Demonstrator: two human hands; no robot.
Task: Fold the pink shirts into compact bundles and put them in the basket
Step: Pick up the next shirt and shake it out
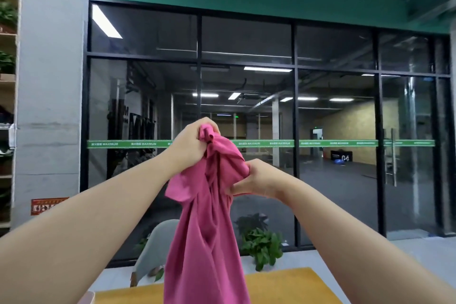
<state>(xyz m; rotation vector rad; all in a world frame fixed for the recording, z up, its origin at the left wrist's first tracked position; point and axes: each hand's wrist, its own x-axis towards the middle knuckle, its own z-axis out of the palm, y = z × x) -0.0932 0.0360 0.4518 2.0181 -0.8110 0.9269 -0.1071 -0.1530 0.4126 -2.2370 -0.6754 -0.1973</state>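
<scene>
My left grip (191,142) clenches the bunched top of the pink shirt (207,234) while my right grip (256,181) pinches its fabric lower down, the shirt hanging above the yellow tabletop (283,284) before a glass wall (333,106).

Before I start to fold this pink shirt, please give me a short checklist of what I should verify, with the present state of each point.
1. Left hand grips the bunched top of the pink shirt: ok.
2. Right hand pinches the cloth lower on the side: ok.
3. Shirt spread flat for folding: not ok, it hangs crumpled in the air.
4. Table below to lay it on: ok, a yellow top shows under the shirt.
5. Basket within reach: cannot tell, none is in view.
6. Lower hem free of the table: cannot tell, it runs out of frame.
</scene>
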